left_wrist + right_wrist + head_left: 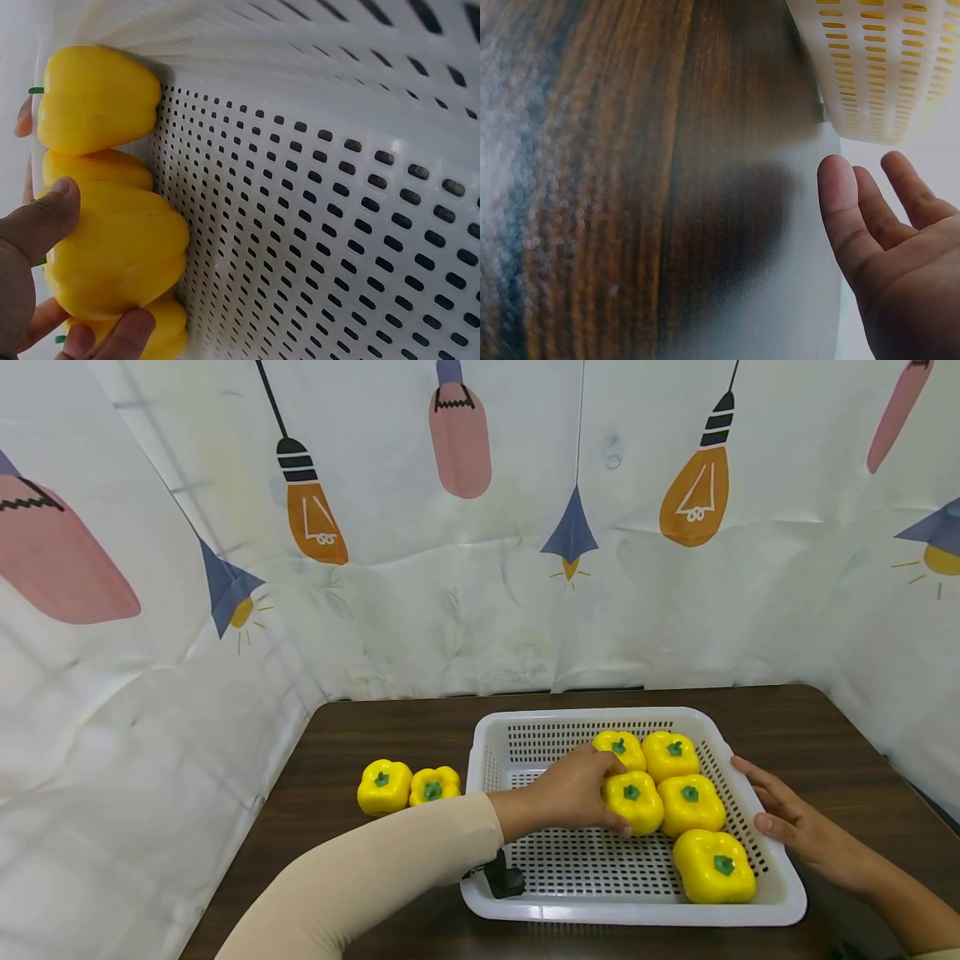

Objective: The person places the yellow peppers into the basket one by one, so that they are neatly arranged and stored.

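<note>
My left hand [572,791] reaches into the white perforated basket [630,913] and grips a yellow bell pepper [634,802] with a green stem. In the left wrist view the thumb and fingers curl round this bell pepper [124,244], low above the basket's floor. Several other yellow bell peppers [692,803] sit in the basket's right part, close against the held one. My right hand [798,831] is beside the basket's right rim, its fingers loosely extended. In the right wrist view the right hand [904,262] holds nothing.
Two more yellow bell peppers [383,787] sit on the dark wooden table [315,852], left of the basket and beyond the left forearm. A white curtain [450,618] printed with lamps hangs behind the table and along its sides.
</note>
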`<state>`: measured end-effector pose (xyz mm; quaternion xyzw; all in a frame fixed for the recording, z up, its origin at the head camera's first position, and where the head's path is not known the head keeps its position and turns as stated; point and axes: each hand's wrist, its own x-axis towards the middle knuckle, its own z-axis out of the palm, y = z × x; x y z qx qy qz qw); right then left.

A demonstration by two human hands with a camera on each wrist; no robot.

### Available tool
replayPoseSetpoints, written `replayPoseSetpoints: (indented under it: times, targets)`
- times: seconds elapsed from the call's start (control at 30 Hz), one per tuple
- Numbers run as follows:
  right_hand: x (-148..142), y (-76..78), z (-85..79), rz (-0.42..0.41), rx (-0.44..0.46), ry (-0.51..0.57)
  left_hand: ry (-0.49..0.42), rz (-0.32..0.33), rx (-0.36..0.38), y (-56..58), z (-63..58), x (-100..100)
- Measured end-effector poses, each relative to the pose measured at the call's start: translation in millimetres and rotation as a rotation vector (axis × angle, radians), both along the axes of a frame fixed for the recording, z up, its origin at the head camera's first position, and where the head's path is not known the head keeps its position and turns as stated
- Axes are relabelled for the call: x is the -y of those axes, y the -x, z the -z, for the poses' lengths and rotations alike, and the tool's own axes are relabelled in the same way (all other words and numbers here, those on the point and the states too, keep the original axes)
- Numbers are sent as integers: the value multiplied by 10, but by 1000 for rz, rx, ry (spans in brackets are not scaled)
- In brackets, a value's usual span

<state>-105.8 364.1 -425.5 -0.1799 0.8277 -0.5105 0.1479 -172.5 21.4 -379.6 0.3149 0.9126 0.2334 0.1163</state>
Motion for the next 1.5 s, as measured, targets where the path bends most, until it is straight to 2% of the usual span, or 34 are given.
replayPoseSetpoints:
  times: [0.37,0.7,0.87,1.07,1.17,1.5]
  targets:
    - [-31,14,35,-2,29,25,34,-14,6,-35,-11,1]
    - [-22,13,19,-2,50,15,39,15,5,-15,-31,56]
    - [-21,11,14,-3,71,25,26,21,36,-3,-99,126]
    - [-20,17,-2,-2,78,10,-52,17,120,30,-202,254]
    - [-20,19,-7,-2,78,-1,-102,18,137,58,-247,335]
    - [-14,15,-18,0,82,-13,-221,11,108,110,-385,693]
